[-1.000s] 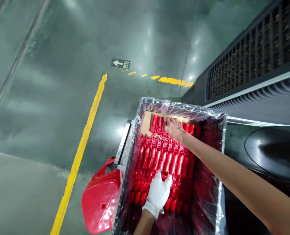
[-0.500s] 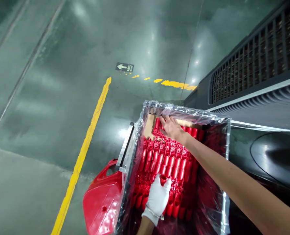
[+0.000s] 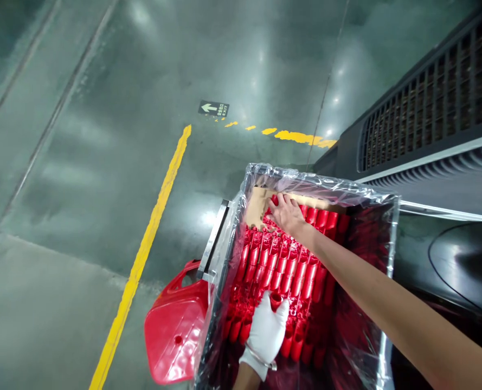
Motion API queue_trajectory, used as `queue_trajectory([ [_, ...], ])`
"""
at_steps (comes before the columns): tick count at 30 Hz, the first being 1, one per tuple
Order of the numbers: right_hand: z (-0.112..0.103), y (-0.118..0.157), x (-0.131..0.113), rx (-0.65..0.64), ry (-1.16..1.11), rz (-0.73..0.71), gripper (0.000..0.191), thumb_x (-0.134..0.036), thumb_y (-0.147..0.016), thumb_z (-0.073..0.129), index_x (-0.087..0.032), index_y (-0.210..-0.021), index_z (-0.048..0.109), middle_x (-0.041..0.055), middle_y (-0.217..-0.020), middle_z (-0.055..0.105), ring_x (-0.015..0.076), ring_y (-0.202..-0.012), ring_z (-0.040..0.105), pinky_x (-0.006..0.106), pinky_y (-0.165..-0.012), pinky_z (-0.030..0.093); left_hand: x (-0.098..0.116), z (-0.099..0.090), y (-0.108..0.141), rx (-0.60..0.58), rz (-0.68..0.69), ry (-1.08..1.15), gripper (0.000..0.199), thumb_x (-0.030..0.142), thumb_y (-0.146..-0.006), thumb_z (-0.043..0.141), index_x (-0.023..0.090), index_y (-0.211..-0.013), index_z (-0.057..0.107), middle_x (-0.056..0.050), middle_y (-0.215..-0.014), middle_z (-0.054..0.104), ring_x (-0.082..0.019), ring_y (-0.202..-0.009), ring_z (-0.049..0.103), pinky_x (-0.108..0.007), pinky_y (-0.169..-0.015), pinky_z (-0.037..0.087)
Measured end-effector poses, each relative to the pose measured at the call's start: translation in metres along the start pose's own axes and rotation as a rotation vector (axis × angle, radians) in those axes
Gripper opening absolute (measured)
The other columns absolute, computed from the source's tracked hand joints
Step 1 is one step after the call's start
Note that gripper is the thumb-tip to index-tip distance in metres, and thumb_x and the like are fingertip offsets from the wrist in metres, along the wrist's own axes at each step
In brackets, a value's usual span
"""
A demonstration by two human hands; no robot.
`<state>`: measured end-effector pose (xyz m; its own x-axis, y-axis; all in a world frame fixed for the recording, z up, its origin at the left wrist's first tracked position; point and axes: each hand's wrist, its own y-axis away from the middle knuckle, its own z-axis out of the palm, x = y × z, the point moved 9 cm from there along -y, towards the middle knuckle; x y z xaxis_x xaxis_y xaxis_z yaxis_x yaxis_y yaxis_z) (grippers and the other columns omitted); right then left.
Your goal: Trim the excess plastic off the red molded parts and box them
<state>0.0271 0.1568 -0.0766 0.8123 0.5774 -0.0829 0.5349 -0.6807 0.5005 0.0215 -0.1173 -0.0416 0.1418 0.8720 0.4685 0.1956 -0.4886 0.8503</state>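
Rows of glossy red tube-like parts (image 3: 283,266) lie on cardboard (image 3: 257,205) inside a bin lined with clear plastic (image 3: 322,183). My left hand (image 3: 265,327), in a white glove, is low in the bin, its thumb and fingers around the end of a red part (image 3: 276,299). Reaching in from the right, my bare right hand (image 3: 287,214) is at the back row, its fingers curled over the top of a red part (image 3: 274,200) beside the bare cardboard.
A red plastic stool-like object (image 3: 178,330) stands left of the bin, by a metal bar (image 3: 214,238). A dark grilled machine (image 3: 428,108) rises at the right. Yellow lines (image 3: 143,249) and an exit sign (image 3: 213,108) mark the floor.
My right hand's fingers have curled from a flatter spread onto the back red part. The whole view has shifted slightly, while my left hand keeps its place in the bin.
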Motion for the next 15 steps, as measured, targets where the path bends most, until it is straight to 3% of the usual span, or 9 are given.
queue_trajectory([
  [10,0.002,0.009,-0.009,0.013,0.002,-0.124,0.056,-0.024,-0.095,0.037,-0.018,-0.151,0.036,0.0226,-0.137,0.045,0.036,-0.122,0.042,0.052,-0.101,0.034,-0.004,0.001,0.0,-0.015,0.006,-0.005,0.031,0.043,-0.09,0.049,0.015,-0.102,0.057,-0.016,-0.105,0.07,-0.026,-0.099,0.066,-0.037,-0.095,0.045],
  [15,0.006,0.013,-0.01,0.004,-0.024,-0.148,0.06,-0.027,-0.094,0.04,-0.014,-0.152,0.034,0.0235,-0.148,0.038,0.0414,-0.134,0.035,0.058,-0.109,0.028,-0.011,-0.005,0.0,0.024,-0.032,-0.028,0.032,0.046,-0.087,0.053,0.017,-0.099,0.06,-0.016,-0.11,0.071,-0.027,-0.106,0.064,-0.036,-0.099,0.043],
])
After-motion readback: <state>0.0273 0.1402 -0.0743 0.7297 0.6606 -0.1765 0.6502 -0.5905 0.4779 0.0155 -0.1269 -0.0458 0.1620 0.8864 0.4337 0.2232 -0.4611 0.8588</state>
